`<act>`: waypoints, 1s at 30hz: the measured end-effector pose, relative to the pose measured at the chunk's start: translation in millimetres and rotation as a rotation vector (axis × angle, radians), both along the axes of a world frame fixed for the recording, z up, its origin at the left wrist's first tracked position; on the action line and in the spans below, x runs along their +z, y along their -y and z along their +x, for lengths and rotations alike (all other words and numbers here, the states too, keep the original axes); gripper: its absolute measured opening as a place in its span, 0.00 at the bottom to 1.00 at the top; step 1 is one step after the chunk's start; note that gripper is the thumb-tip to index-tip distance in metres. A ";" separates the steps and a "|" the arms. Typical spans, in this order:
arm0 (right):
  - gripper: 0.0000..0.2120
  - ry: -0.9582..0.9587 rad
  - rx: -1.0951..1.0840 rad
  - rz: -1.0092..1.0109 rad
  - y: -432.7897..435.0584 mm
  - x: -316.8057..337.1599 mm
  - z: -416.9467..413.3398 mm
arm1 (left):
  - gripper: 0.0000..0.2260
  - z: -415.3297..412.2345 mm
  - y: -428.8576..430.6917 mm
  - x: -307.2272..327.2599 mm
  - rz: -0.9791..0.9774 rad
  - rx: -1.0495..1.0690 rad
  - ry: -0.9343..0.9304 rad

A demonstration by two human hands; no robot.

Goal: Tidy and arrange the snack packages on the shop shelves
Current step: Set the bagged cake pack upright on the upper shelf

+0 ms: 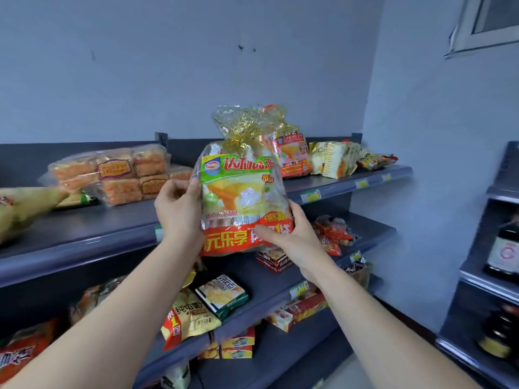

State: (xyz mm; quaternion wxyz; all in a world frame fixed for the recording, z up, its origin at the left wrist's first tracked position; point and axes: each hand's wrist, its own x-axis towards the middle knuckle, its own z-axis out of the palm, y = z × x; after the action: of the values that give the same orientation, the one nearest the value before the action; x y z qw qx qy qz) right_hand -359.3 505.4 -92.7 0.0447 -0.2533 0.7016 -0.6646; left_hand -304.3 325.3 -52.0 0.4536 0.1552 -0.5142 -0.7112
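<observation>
Head view: at the centre of the frame we hold a clear cake bag (238, 189) upright, knotted at its top with gold ribbon (238, 138). Our left hand (177, 210) grips its left edge, fingers curled round it. Our right hand (293, 234) clasps its lower right corner, thumb across the red band. Behind it runs the top shelf (92, 228).

The big bag (241, 192) is held up before the front edge of the top shelf (84, 228), with the left hand (177, 211) at its left side and the right hand (286, 234) at its lower right corner. Behind it on this shelf stands a similar bag (295, 155). Loose packets (337, 158) lie toward the right end and wrapped cakes (118, 175) toward the left. On the middle shelf (252, 279) below, chip packets (193, 315) lie at the front edge. Bottles (502, 248) stand on a separate rack (477, 279) at the far right.
</observation>
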 end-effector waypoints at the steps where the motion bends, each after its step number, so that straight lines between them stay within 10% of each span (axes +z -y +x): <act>1: 0.44 -0.015 -0.042 -0.028 -1.3 2.3 -9.8 | 0.17 -12.5 -1.3 0.4 -0.002 -0.019 -0.009; 8: 0.37 -0.007 -0.151 -0.316 -18.7 21.6 -115.1 | 0.05 -101.1 -35.4 20.8 -0.064 -0.196 -0.015; 13: 0.35 -0.053 -0.163 -0.370 -38.0 39.5 -205.1 | 0.16 -172.7 -53.6 19.0 -0.255 -0.256 0.163; 22: 0.38 -0.062 -0.240 -0.311 -48.0 53.5 -336.3 | 0.21 -255.2 -14.9 12.1 -0.642 0.372 0.746; 30: 0.36 0.020 -0.233 -0.203 -38.4 39.0 -398.2 | 0.34 -268.8 54.8 19.3 -0.226 0.603 0.670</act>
State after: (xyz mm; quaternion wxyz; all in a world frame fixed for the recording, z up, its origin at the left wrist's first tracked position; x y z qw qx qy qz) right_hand -757.5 543.8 -53.7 -0.0519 -0.1667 0.6548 -0.7353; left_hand -573.1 270.5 -32.7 0.4632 0.4686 -0.6384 -0.3978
